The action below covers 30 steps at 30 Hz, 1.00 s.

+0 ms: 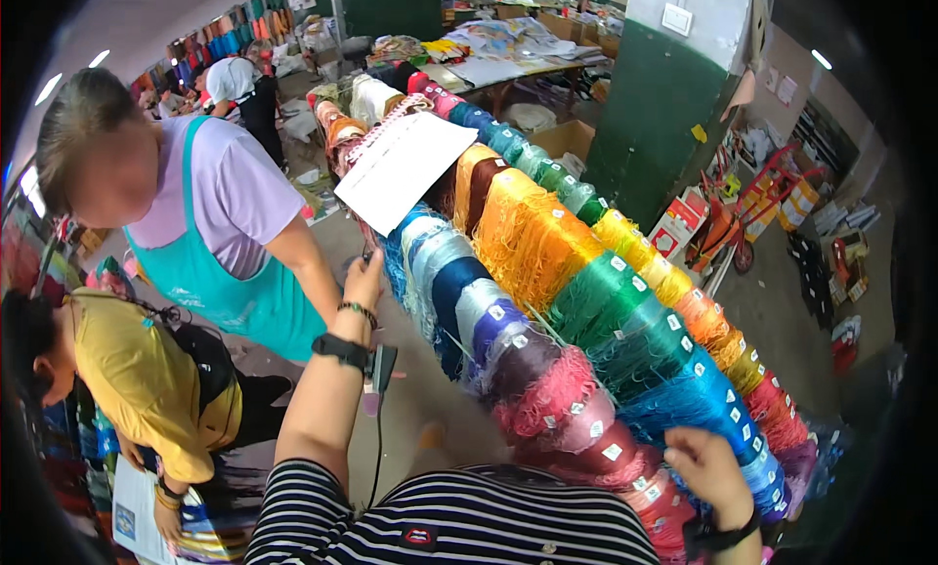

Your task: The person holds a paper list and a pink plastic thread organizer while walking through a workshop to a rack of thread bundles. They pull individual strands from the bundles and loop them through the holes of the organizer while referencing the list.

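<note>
My left hand (362,284) reaches forward with its fingers curled closed beside the blue thread skeins (399,264). A small dark bit shows at its fingertips, too small to name. At the lower right, my right hand (705,464) has its fingers curled in, with nothing seen in them. It is near the pink skeins (625,458) and the blue skeins (723,418). Rows of coloured skeins with small white tags hang on a long rack, among them orange skeins (528,228) and green skeins (611,296). A white paper sheet (405,169) lies across the skeins ahead of my left hand.
To my left stands a person in a teal apron (230,296); nearer, another in a yellow top (147,389) bends over more skeins. A green and white pillar (655,116) rises beyond the rack. A red hand truck (728,223) and boxes stand at the right. Cluttered tables (498,72) lie behind.
</note>
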Tool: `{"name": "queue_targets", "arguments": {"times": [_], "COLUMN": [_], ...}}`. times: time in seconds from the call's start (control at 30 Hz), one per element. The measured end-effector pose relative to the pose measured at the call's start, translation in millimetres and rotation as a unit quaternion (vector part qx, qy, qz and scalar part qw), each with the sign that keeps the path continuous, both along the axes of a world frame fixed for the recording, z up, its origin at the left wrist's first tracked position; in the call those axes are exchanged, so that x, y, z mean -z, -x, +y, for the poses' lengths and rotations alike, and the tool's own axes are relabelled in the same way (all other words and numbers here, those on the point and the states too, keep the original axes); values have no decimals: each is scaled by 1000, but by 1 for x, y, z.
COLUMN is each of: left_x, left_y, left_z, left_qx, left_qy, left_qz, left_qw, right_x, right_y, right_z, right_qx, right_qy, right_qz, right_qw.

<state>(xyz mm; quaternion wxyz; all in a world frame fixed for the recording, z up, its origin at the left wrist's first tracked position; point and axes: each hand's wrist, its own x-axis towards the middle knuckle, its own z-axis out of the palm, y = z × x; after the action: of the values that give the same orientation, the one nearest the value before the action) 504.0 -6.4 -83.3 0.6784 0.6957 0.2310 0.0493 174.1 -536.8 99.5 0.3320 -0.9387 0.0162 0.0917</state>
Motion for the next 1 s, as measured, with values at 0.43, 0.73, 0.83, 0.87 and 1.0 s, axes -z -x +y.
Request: {"name": "queue_targets", "arguments": {"times": [0.43,0.73,0.83,0.87,1.0], "left_x": [5,-73,-65,-66,-70], "left_y": [-137,-96,-94,-91,-72], "left_z": [45,7,15,16,11], "left_qx": [-12,202,266,271,320], "left_qy": [407,396,303,309,238], "left_qz": [-69,-123,-79,-73,-11], "left_qw": [911,887,911,909,917], "right_x": [56,73,52,50,25], "right_y": [-349,-444,-438,-437,-415], "right_z": [264,348,343,337,286], "right_qx": [28,50,102,106,96], "right_qy": [-425,-671,-607,-560,-497], "right_qz": [201,146,84,38,-130], "right_qw": [882,725,783,821,853]}}
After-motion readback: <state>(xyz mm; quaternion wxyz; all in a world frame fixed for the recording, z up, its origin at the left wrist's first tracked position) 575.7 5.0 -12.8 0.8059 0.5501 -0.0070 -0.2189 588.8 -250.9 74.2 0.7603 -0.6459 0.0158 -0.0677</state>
